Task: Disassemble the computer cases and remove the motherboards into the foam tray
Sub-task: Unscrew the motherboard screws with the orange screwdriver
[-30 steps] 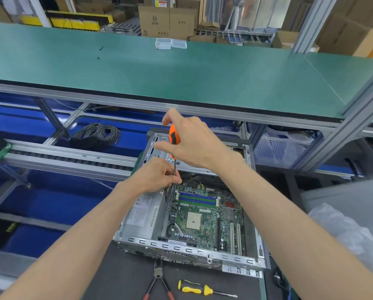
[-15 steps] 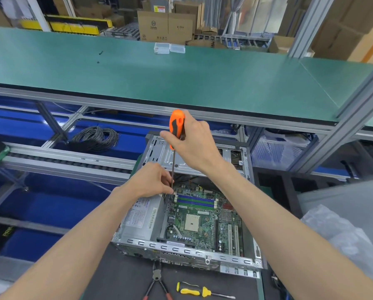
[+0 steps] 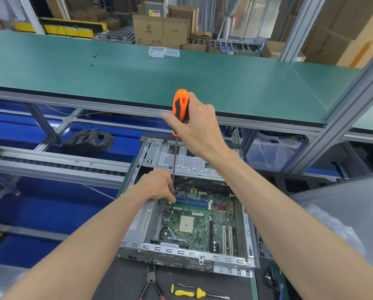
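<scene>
**Screwdriver over the open case**

Inside the open computer case (image 3: 187, 254), on the dark mat before me, the green motherboard (image 3: 199, 224) lies flat in its place. My right hand (image 3: 197, 128) grips the orange handle of a long screwdriver (image 3: 180, 106), which stands almost upright. My left hand (image 3: 157, 186) pinches the thin shaft low down, at the far left corner of the board. Pliers (image 3: 152, 282) and a yellow screwdriver (image 3: 188, 292) lie near the case.

Green workbench (image 3: 138, 74) on aluminium frame; cardboard boxes (image 3: 161, 29) behind.
</scene>
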Demonstrator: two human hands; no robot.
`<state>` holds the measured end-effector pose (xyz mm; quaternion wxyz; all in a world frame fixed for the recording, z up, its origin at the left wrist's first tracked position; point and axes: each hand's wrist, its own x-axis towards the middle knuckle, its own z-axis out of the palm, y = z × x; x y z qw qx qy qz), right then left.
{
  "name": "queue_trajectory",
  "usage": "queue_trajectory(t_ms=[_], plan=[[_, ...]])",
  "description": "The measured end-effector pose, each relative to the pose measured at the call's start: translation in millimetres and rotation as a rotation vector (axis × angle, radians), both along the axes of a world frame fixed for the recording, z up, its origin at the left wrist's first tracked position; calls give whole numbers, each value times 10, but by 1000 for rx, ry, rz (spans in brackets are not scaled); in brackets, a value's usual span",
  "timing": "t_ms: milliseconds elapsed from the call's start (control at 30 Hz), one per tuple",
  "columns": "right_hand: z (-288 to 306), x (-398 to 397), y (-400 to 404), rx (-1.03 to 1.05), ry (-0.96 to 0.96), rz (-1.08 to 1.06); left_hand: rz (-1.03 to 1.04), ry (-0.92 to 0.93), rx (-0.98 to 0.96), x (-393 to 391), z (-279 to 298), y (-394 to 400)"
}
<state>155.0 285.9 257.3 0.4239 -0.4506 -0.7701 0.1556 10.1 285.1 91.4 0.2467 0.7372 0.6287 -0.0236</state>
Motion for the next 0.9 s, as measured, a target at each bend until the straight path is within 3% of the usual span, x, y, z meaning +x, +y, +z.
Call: queue_trajectory(t_ms=[167, 367, 467, 633, 700, 767, 900], plan=[[33, 64, 20, 7, -8, -20, -27, -59, 4, 62, -28, 19], [51, 202, 33, 60, -2, -69, -19, 54, -40, 91, -10, 32], [-43, 335, -18, 47, -51, -86, 78, -179, -17, 70, 22, -23], [-271, 562, -118, 30, -120, -122, 282, -1094, -167, 120, 237, -168], [-327, 624, -140, 37, -112, -134, 359, -1340, -254, 240, 292, -179], [-369, 671, -153, 40, -116, -139, 386, -1399, -283, 383, 302, -189], [-432, 774, -169, 44, -131, -160, 278, -1121, -171, 638, 198, -226]])
